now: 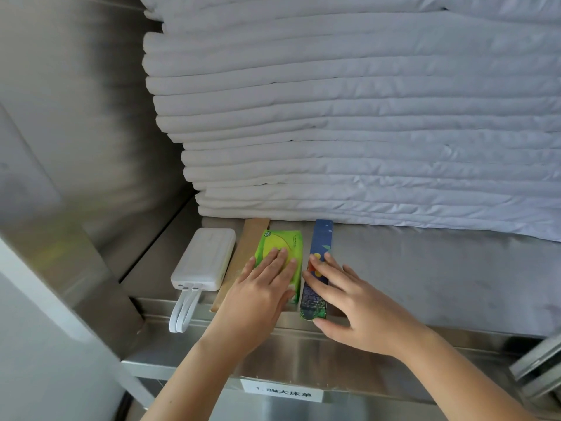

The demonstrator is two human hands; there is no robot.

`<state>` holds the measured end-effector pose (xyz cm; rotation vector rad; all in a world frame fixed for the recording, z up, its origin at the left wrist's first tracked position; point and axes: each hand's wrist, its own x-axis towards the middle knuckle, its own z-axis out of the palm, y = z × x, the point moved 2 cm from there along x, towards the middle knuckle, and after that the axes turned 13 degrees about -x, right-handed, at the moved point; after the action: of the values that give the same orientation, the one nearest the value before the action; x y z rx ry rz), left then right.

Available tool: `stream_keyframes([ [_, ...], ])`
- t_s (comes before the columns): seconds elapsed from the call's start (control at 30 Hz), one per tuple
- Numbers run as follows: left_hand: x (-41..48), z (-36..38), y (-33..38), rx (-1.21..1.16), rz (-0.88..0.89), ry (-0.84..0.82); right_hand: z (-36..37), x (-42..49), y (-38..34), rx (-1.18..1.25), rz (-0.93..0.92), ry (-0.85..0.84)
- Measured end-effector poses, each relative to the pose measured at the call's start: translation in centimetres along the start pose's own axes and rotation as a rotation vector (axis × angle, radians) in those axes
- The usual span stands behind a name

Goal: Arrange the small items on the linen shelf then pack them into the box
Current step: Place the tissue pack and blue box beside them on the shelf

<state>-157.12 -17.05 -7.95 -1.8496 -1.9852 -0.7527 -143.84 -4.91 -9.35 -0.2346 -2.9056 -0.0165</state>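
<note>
On the steel shelf (425, 268), your left hand (261, 296) lies flat on the green tissue packet (280, 240), hiding its near half and part of the brown paper strip (247, 247). Your right hand (355, 305), fingers spread, rests on the long blue printed box (321, 241). Four small items, counting one white power bank (203, 259); folded white sheets (364, 117) stacked behind.

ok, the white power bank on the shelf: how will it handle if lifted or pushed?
Likely rigid and heavy for its size: the power bank is a thick hard-shelled block. Lying flat on the steel shelf, it should slide, not tip. Its cable loops droop over the edge and may swing or snag.
</note>
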Motion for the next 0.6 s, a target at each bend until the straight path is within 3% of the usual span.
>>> stream_keyframes([
  [0.27, 0.5, 0.4, -0.5, -0.006, 0.0, 0.044, -0.4, 1.3, -0.1, -0.01, -0.022, -0.069],
  [0.47, 0.2, 0.3, -0.3, 0.018, -0.002, 0.069, -1.7, 0.9, -1.0, -0.345, -0.002, 0.014],
  [0.6, 0.1, 0.2, -0.2, 0.01, -0.017, 0.087, -1.5, 0.9, -1.0, -0.39, 0.061, 0.034],
])
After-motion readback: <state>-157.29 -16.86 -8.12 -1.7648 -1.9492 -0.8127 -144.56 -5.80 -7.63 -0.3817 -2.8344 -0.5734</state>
